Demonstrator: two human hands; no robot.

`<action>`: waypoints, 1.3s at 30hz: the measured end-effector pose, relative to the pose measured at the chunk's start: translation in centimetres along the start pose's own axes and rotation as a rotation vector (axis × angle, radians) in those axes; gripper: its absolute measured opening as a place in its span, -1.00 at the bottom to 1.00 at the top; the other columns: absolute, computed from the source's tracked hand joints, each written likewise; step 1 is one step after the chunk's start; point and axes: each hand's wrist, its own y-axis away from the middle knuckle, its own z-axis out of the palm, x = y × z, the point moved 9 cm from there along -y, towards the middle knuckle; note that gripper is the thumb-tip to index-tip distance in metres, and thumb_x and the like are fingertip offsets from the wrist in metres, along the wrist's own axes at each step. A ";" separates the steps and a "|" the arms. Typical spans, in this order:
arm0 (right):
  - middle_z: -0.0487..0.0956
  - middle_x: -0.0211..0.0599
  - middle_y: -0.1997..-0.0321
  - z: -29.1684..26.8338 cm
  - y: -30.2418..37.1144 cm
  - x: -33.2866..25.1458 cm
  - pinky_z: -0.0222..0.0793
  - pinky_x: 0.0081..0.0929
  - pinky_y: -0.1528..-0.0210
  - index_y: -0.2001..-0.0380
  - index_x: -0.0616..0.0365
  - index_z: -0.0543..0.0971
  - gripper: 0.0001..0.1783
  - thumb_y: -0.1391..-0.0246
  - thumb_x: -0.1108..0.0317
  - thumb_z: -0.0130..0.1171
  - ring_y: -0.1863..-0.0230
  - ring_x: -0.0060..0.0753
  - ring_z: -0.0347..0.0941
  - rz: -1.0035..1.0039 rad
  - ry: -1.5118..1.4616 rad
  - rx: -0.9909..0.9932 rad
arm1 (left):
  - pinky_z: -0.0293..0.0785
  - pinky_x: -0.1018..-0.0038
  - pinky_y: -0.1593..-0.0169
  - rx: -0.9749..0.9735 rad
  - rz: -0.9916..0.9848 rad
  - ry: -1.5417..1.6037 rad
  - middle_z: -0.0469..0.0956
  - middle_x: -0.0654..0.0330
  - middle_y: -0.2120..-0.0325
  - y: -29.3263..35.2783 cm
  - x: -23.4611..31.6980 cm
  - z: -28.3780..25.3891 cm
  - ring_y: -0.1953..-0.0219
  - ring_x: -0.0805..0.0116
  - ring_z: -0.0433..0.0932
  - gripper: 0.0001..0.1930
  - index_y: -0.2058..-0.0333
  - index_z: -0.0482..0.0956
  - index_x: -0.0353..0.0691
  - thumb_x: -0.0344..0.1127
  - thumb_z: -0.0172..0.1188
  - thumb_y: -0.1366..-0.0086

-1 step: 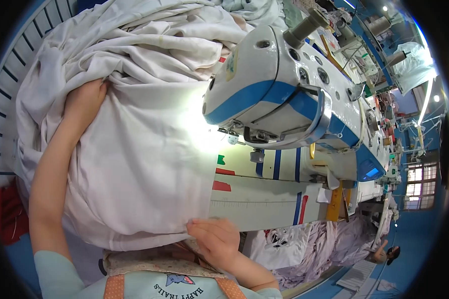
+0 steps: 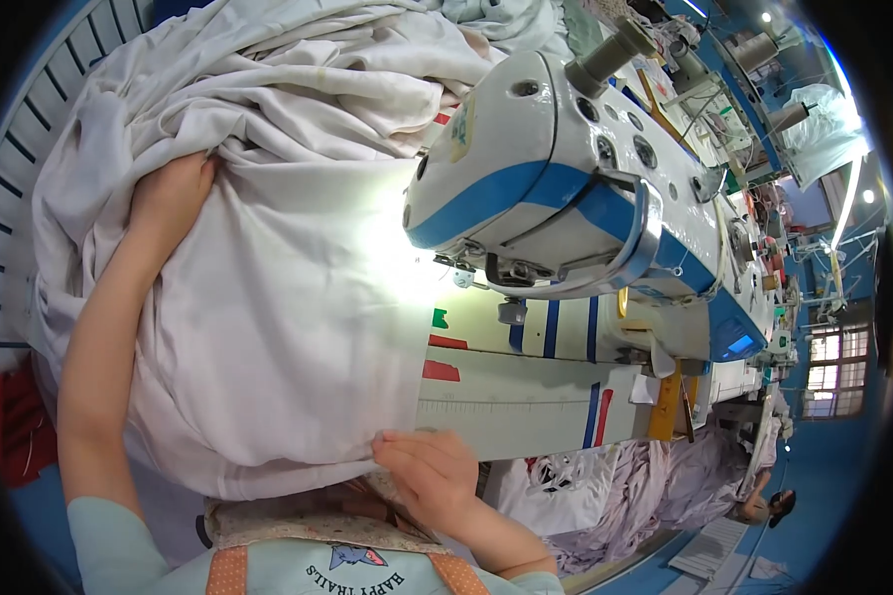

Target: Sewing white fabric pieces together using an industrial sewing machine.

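White cloth spreads over the sewing table's left part, and its right edge runs under the lit needle area of a white and blue sewing machine. My left hand is closed on the cloth where the flat part meets the bunched folds, its fingertips partly hidden by a fold. Close to my body, my right hand pinches the near right corner of the cloth between thumb and fingers. The needle itself is lost in the lamp's glare.
Red and blue tape strips and a ruler scale mark the machine bed. A yellow ruler stands at its right. Pale fabric is heaped below the table on the right. A slatted rack borders the left. Another person is far off right.
My right hand, smeared by motion before, now shows sharply and sits a touch higher at the cloth's corner. My left hand and the cloth look almost the same.
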 end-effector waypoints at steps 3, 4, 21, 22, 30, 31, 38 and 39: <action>0.64 -0.42 0.34 0.1 -1.3 0.6 0.33 -0.48 0.39 0.41 0.07 0.58 -0.75 0.26 0.60 0.20 0.25 -0.39 0.60 -0.005 0.019 -0.042 | 0.45 0.17 0.12 -0.036 -0.050 -0.060 0.55 -0.08 0.25 -1.5 -0.7 1.5 0.22 -0.06 0.53 -0.71 0.12 0.50 -0.25 -0.26 0.09 -0.22; 0.64 -0.42 0.34 0.1 -1.8 0.8 0.33 -0.49 0.38 0.41 0.08 0.57 -0.75 0.26 0.60 0.20 0.25 -0.39 0.60 -0.012 0.038 -0.055 | 0.46 0.17 0.13 0.013 -0.017 -0.044 0.55 -0.09 0.25 -2.1 -0.5 1.4 0.24 -0.06 0.54 -0.71 0.13 0.50 -0.25 -0.26 0.08 -0.21; 0.62 -0.39 0.30 -0.2 -8.7 5.1 0.40 -0.37 0.19 0.45 0.07 0.55 -0.80 0.25 0.56 0.21 0.20 -0.32 0.56 -0.019 0.121 -0.128 | 0.47 0.21 0.17 0.123 -0.062 -0.083 0.57 -0.06 0.28 -10.9 -1.7 5.4 0.27 -0.03 0.55 -0.73 0.15 0.50 -0.24 -0.29 0.08 -0.18; 0.61 -0.36 0.29 -0.1 -9.0 5.6 0.40 -0.34 0.17 0.45 0.07 0.55 -0.81 0.24 0.56 0.21 0.18 -0.27 0.55 0.006 0.137 -0.155 | 0.50 0.16 0.25 0.188 -0.049 -0.116 0.58 -0.04 0.35 -11.3 -1.6 5.2 0.35 -0.04 0.57 -0.77 0.23 0.53 -0.22 -0.28 0.07 -0.17; 0.52 -0.28 0.24 -0.6 -9.6 6.8 0.43 -0.42 0.23 0.36 0.16 0.53 -0.82 0.04 0.65 0.07 0.23 -0.31 0.46 0.243 0.098 0.126 | 0.54 0.19 0.22 0.160 -0.183 -0.051 0.59 -0.08 0.28 -11.7 -3.4 5.6 0.30 0.04 0.61 -0.72 0.21 0.56 -0.22 -0.20 0.06 -0.19; 0.52 -0.28 0.18 -1.2 -8.7 8.1 0.43 -0.43 0.25 0.30 0.16 0.53 -0.83 -0.04 0.61 0.05 0.21 -0.38 0.46 0.434 -0.006 0.228 | 0.53 0.23 0.16 0.127 -0.162 0.007 0.58 -0.08 0.22 -11.5 -3.1 5.3 0.24 0.07 0.60 -0.67 0.16 0.53 -0.25 -0.15 0.10 -0.20; 0.39 -0.27 -0.09 5.0 -6.0 6.8 0.29 -0.31 -0.14 -0.13 0.25 0.27 -0.53 -0.29 0.15 -0.07 -0.07 -0.31 0.37 0.785 -1.419 0.551 | 0.37 0.37 -0.01 -0.038 -0.009 0.813 0.47 0.07 0.04 1.0 -1.7 -5.9 0.02 0.22 0.46 -0.39 -0.12 0.33 -0.27 -0.16 0.27 -0.14; 0.39 -0.24 -0.11 6.3 -6.0 5.7 0.26 -0.26 -0.18 -0.13 0.23 0.28 -0.53 -0.30 0.15 -0.09 -0.11 -0.27 0.35 0.811 -1.612 0.564 | 0.37 0.39 0.01 0.064 0.031 0.803 0.46 0.09 0.04 4.8 -2.1 -9.2 0.04 0.23 0.44 -0.45 -0.10 0.36 -0.27 -0.23 0.25 -0.14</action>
